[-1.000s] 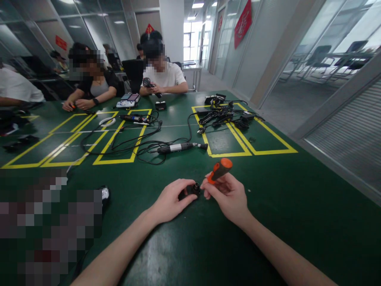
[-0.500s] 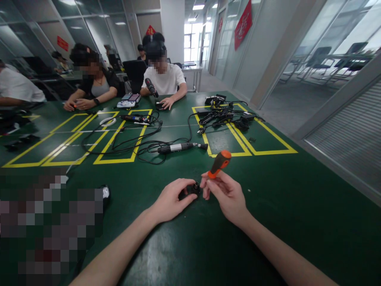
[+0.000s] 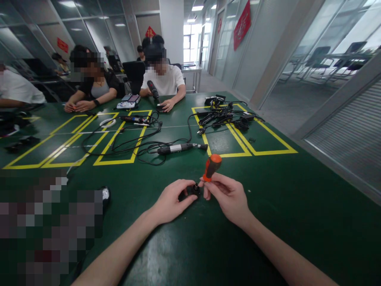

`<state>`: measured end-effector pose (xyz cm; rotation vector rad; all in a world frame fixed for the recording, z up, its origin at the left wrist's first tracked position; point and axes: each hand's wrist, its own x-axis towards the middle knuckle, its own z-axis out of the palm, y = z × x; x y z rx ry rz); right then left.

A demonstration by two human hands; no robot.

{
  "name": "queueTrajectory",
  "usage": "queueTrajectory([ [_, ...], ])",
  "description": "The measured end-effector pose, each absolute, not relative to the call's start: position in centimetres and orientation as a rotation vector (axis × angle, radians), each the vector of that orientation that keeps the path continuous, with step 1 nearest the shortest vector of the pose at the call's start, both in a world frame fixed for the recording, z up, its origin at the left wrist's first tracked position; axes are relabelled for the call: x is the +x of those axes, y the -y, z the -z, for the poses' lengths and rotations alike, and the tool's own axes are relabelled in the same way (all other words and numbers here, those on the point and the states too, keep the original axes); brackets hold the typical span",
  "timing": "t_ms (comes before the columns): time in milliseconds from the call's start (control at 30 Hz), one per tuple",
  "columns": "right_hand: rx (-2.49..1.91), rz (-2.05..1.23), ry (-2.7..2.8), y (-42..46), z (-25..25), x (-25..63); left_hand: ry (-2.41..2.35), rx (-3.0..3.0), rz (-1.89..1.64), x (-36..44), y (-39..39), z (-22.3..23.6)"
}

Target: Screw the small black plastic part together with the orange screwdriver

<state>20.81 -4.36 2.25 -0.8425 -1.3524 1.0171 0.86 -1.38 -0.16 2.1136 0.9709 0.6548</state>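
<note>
Between the thumb and fingers of my left hand is a small black round part with a metal-looking top, resting on the green table. I cannot make out its exact kind. My right hand is closed around the lower end of a screwdriver with an orange and dark grey handle. The handle points up, leaning slightly right. Its shaft is mostly hidden by my fingers, and its lower end is beside the black part; whether they touch I cannot tell.
Beyond my hands lies a black and silver corded power tool, with another corded tool farther left. Tangled black cables sit back right among yellow tape outlines. Across the table a person holds a drill-like tool; another person sits left.
My right hand's screwdriver handle has swung left and slightly down, closer above the black part. My left hand stays in place. The person opposite has shifted a little.
</note>
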Motion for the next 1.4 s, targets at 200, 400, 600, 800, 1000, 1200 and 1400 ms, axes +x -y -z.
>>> queueTrajectory([
  [200,-0.834,-1.045,1.346,4.74,-1.62,20.65,-0.983,2.119,-0.646,0.9,1.44,-0.01],
  [400,-0.945,-0.955,1.321,4.7,-1.88,20.56,-0.997,2.128,-0.657,0.96,1.43,0.08],
  [600,-0.949,-0.916,1.382,4.7,-2.28,20.74,-0.986,2.124,-0.653,0.92,1.37,0.21],
  [800,-0.863,-0.998,1.344,4.67,-1.81,20.58,-0.971,2.114,-0.666,0.96,1.39,0.13],
  [1000,-0.931,-0.974,1.337,4.56,-1.53,20.54,-0.989,2.119,-0.659,0.92,1.35,0.41],
  [1200,-0.887,-0.901,1.383,4.46,-2.06,20.55,-0.987,2.124,-0.645,0.9,1.36,0.38],
  [1400,-0.887,-0.945,1.351,4.43,-1.76,20.58,-0.983,2.127,-0.661,0.93,1.4,0.34],
])
